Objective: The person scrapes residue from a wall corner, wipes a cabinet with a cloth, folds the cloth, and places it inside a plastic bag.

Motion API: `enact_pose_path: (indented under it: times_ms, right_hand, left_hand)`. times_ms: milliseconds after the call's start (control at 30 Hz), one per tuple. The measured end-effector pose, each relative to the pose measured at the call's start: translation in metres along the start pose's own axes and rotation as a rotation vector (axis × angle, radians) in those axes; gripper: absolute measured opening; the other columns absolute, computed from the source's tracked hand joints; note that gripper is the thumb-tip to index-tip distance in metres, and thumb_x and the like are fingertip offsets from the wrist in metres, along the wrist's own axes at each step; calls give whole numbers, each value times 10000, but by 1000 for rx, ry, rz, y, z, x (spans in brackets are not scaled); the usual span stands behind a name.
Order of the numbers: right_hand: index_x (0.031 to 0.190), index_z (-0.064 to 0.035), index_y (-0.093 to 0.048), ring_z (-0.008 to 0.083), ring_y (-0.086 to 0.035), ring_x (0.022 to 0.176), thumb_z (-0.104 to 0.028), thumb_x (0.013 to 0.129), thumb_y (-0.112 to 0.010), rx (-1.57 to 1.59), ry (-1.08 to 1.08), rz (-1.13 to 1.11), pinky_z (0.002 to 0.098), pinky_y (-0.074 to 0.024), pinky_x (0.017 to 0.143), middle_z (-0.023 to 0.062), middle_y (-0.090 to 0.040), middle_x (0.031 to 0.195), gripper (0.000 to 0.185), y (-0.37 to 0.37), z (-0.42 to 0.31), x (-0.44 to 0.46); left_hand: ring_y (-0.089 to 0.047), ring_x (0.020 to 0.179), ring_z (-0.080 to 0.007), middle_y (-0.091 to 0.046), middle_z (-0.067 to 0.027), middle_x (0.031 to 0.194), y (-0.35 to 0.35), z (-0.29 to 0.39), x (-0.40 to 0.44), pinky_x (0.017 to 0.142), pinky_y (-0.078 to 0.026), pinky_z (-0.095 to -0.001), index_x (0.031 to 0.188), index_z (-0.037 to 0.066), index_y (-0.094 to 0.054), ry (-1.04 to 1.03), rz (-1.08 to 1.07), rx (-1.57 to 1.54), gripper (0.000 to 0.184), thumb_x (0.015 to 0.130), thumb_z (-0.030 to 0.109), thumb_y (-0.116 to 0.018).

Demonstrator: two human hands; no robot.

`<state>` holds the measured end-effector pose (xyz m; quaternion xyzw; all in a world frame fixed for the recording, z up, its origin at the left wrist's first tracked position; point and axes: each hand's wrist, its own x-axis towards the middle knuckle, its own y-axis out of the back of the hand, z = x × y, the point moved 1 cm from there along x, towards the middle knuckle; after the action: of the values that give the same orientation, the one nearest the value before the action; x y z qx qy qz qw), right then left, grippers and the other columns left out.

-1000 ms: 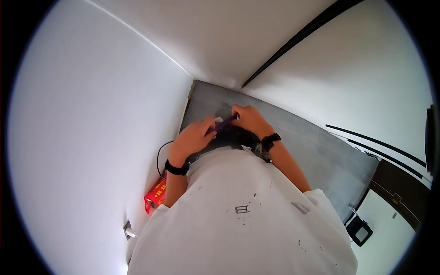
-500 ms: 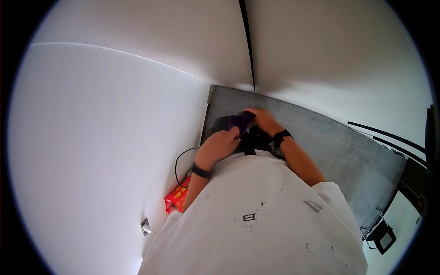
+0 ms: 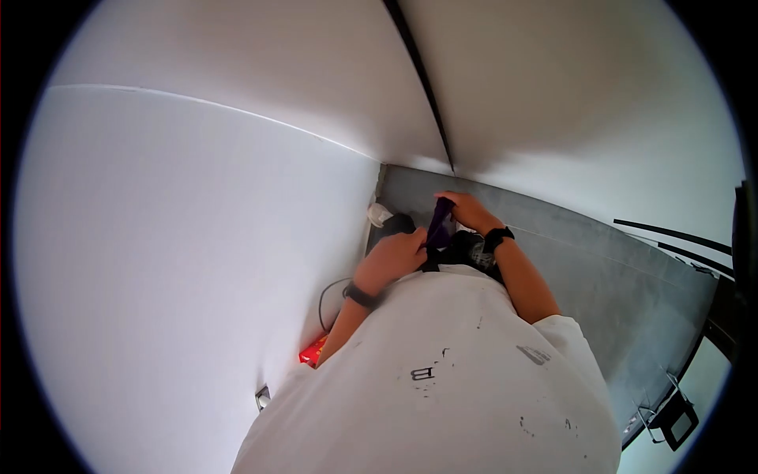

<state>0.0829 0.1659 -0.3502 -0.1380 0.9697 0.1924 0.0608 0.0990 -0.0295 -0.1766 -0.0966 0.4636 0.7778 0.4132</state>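
Note:
A dark purple cloth point(image 3: 440, 223) is stretched between my two hands in front of my waist. My left hand point(image 3: 392, 257) pinches its lower left part, fingers closed. Up at the cloth's top edge, my right hand point(image 3: 471, 209) has its fingers bent around the fabric. Both wrists carry black bands. Just below the cloth is my dark clothing point(image 3: 456, 251), partly hidden by the hands and the white shirt. Beside my left hand a black rounded shape point(image 3: 397, 224) shows; I cannot make out what it is.
A pale object point(image 3: 380, 214) rests in the wall corner. A red packet point(image 3: 313, 350) and a black cable point(image 3: 322, 306) lie by the left wall point(image 3: 174, 253), near a socket point(image 3: 263, 396). On the right, a floodlight-like black box point(image 3: 677, 420) stands on the grey floor point(image 3: 600, 276).
My right hand has shifted slightly right, and the purple cloth now hangs longer between the hands. The view has moved, bringing the pale corner object into sight.

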Motion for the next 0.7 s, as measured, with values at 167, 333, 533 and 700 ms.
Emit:
enact_pose_path:
  times_ms: [167, 333, 533, 700]
  right_hand:
    - [1118, -118, -637, 273, -633, 866, 54, 786, -512, -178, 31, -182, 325, -492, 781, 150, -666, 943, 394, -20, 19, 11]
    - [1157, -94, -618, 188, -628, 831, 31, 825, -503, 4, -25, -212, 305, -494, 774, 100, -667, 909, 374, -22, -18, 25]
    - [1211, -72, -572, 157, -610, 787, 54, 835, -423, 269, -50, -158, 289, -491, 747, 62, -631, 928, 424, -41, -60, 47]
    - [1141, -81, -602, 113, -582, 816, 24, 849, -368, 166, -123, -282, 247, -459, 718, 48, -630, 965, 389, -60, -61, 41]
  left_hand:
    - [-600, 798, -414, -631, -219, 841, -1, -40, -7, 682, -454, -490, 1031, 67, -485, 3, -2, -4, 221, 880, 222, -530]
    - [-604, 767, -403, -620, -201, 793, 7, -56, -26, 655, -453, -496, 977, 54, -500, -41, 233, -196, 203, 872, 216, -562]
    - [-599, 687, -379, -603, -182, 711, -4, -88, -49, 607, -450, -458, 923, 51, -501, -80, 588, -432, 196, 852, 204, -601]
    - [-591, 652, -387, -588, -179, 693, -23, -94, -71, 577, -438, -471, 916, 53, -487, -118, 547, -267, 188, 833, 190, -586]
